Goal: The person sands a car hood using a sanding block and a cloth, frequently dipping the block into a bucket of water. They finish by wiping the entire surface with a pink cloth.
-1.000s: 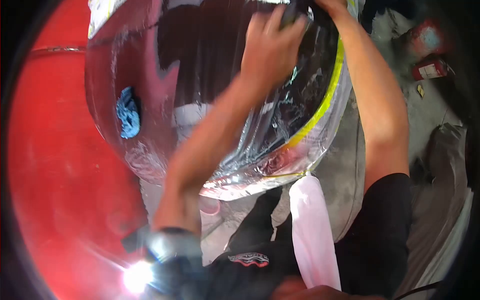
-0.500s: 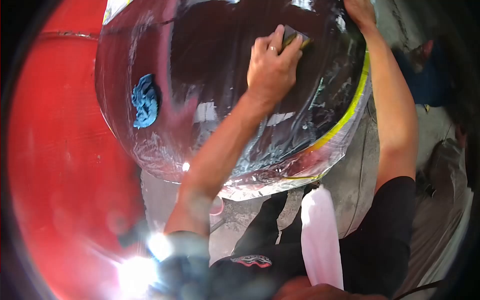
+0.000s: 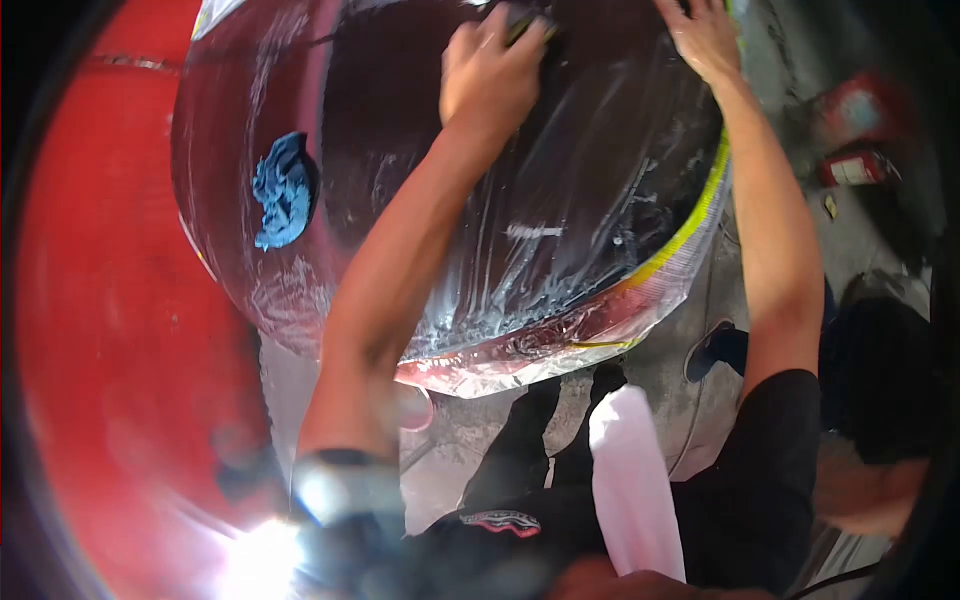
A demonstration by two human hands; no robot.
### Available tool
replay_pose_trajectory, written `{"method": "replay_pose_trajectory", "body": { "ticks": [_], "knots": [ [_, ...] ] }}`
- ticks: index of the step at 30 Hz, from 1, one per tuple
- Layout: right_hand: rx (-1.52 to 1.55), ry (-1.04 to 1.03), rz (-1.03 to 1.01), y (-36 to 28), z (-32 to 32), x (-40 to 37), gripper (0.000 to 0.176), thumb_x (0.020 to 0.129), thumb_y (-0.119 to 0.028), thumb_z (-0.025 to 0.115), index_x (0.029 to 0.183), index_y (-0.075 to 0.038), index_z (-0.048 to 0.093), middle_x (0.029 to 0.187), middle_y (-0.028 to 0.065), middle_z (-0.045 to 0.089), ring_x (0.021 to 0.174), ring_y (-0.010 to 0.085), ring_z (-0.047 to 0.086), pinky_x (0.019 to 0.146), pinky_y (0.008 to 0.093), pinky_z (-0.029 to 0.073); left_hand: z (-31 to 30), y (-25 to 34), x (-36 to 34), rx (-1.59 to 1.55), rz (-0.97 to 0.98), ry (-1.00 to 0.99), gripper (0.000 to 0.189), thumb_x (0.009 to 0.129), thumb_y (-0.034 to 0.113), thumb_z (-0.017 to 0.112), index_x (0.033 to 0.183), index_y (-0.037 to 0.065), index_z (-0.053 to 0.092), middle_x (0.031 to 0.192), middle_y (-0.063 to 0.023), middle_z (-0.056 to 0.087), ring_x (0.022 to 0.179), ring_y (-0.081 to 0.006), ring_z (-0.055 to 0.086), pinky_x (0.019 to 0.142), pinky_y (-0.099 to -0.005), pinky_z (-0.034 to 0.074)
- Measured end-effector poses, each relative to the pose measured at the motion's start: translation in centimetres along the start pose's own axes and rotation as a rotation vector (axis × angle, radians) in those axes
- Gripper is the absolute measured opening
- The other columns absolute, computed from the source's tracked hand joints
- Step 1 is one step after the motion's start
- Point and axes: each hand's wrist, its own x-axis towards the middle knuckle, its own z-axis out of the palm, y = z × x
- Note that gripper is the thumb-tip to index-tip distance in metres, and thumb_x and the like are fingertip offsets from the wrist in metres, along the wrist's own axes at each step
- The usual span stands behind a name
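My left hand is closed round a small dark pad with a yellowish edge, pressed on the wet, dark glossy panel near the top of the view. On the panel's upper right edge lies my right hand, fingers apart, holding nothing. A crumpled blue cloth rests on the panel's left part, away from both hands. Plastic film and yellow-green tape run along the lower right rim, with whitish liquid streaks beside them.
A large red surface fills the left side. A pink-white cloth hangs at my front. On the right are a red labelled object, another person's dark shoe and a blurred arm. A pink round container is below the panel.
My left hand has moved up and left with the pad. My right hand now shows more on the panel's edge. Another person's shoe and arm have appeared at the right.
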Motion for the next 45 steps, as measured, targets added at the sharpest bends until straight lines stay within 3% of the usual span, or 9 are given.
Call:
{"method": "replay_pose_trajectory", "body": {
  "ticks": [6, 13, 18, 20, 24, 26, 32, 40, 45],
  "knots": [
    [-0.393, 0.301, -0.490, 3.5, 3.8, 1.5, 0.036, 0.099, -0.034, 0.049, 0.126, -0.013, 0.061, 0.151, 0.0212, 0.046, 0.135, 0.0502, 0.043, 0.111, 0.0621, 0.035, -9.4, 2.4, -26.6, 0.013, -0.239, 0.117, 0.035, 0.085, -0.004, 0.070, 0.116, 0.009, 0.075, 0.136, -0.0260, 0.060, 0.107, -0.0313, 0.060, 0.090, -0.0387, 0.049],
    [0.068, 0.007, 0.076, -0.8, -0.5, -1.2, 0.064, 0.101, -0.045, 0.035, 0.158, -0.016, 0.033, 0.164, 0.0210, 0.026, 0.148, 0.0425, 0.028, 0.123, 0.0494, 0.020, 2.6, 6.7, 5.8, -0.214, 0.021, 0.057, 0.029, 0.094, 0.013, 0.060, 0.121, 0.010, 0.071, 0.103, -0.0098, 0.073, 0.113, -0.0327, 0.061, 0.085, -0.0440, 0.047],
    [-0.417, 0.238, -0.375, 2.6, 2.9, 0.8, 0.058, 0.100, -0.041, 0.041, 0.150, -0.012, 0.045, 0.156, 0.0227, 0.040, 0.142, 0.0447, 0.037, 0.119, 0.0512, 0.027, -4.9, 9.3, -11.6, -0.335, -0.062, -0.041, 0.028, 0.089, 0.009, 0.068, 0.117, 0.010, 0.073, 0.134, -0.0168, 0.062, 0.110, -0.0348, 0.060, 0.094, -0.0427, 0.047],
    [0.035, 0.334, -0.078, 1.3, 2.5, 1.1, 0.051, 0.098, -0.036, 0.045, 0.141, -0.009, 0.055, 0.148, 0.0248, 0.048, 0.136, 0.0466, 0.043, 0.116, 0.0531, 0.032, -6.3, 10.5, -18.6, -0.391, -0.031, -0.067, 0.033, 0.086, 0.005, 0.072, 0.119, 0.009, 0.073, 0.146, -0.0197, 0.053, 0.107, -0.0358, 0.059, 0.097, -0.0432, 0.047],
    [-0.125, 0.321, -0.235, 4.3, 4.3, 2.5, 0.052, 0.099, -0.036, 0.046, 0.138, -0.002, 0.052, 0.143, 0.0288, 0.050, 0.133, 0.0449, 0.047, 0.114, 0.0508, 0.035, -0.5, 11.0, -2.1, -0.365, -0.016, 0.078, 0.029, 0.086, 0.008, 0.073, 0.115, 0.010, 0.073, 0.129, -0.0218, 0.064, 0.097, -0.0380, 0.059, 0.088, -0.0442, 0.048],
    [0.456, 0.275, 0.176, 3.6, 3.5, 2.5, 0.048, 0.101, -0.033, 0.043, 0.136, -0.002, 0.053, 0.142, 0.0285, 0.052, 0.134, 0.0424, 0.047, 0.112, 0.0474, 0.037, 2.3, 10.4, 4.6, -0.365, 0.056, 0.064, 0.029, 0.089, 0.014, 0.070, 0.118, 0.010, 0.072, 0.121, -0.0236, 0.067, 0.093, -0.0399, 0.060, 0.086, -0.0435, 0.048],
    [0.361, 0.213, -0.158, 7.8, 2.1, 0.0, 0.041, 0.103, -0.020, 0.041, 0.136, 0.001, 0.054, 0.138, 0.0246, 0.058, 0.129, 0.0393, 0.054, 0.110, 0.0433, 0.042, -5.2, 11.6, -15.2, -0.443, -0.102, -0.064, 0.038, 0.083, 0.004, 0.073, 0.120, 0.011, 0.072, 0.142, -0.0205, 0.055, 0.106, -0.0394, 0.059, 0.091, -0.0447, 0.049],
    [0.402, 0.275, -0.085, 6.8, 2.2, -2.0, 0.039, 0.103, -0.018, 0.041, 0.134, 0.000, 0.056, 0.137, 0.0229, 0.058, 0.129, 0.0382, 0.055, 0.109, 0.0431, 0.044, 5.3, 11.2, 12.8, -0.329, 0.139, -0.081, 0.025, 0.097, 0.017, 0.056, 0.113, 0.004, 0.070, 0.109, -0.0234, 0.068, 0.093, -0.0445, 0.065, 0.079, -0.0506, 0.051],
    [0.459, 0.272, -0.096, 6.9, 2.3, -1.9, 0.037, 0.102, -0.014, 0.043, 0.132, 0.001, 0.058, 0.137, 0.0226, 0.059, 0.128, 0.0379, 0.055, 0.109, 0.0425, 0.044, -0.5, 12.2, 0.1, -0.339, 0.183, -0.004, 0.043, 0.081, 0.004, 0.068, 0.122, 0.014, 0.070, 0.134, -0.0220, 0.058, 0.099, -0.0379, 0.059, 0.088, -0.0453, 0.050]
  ]
}}
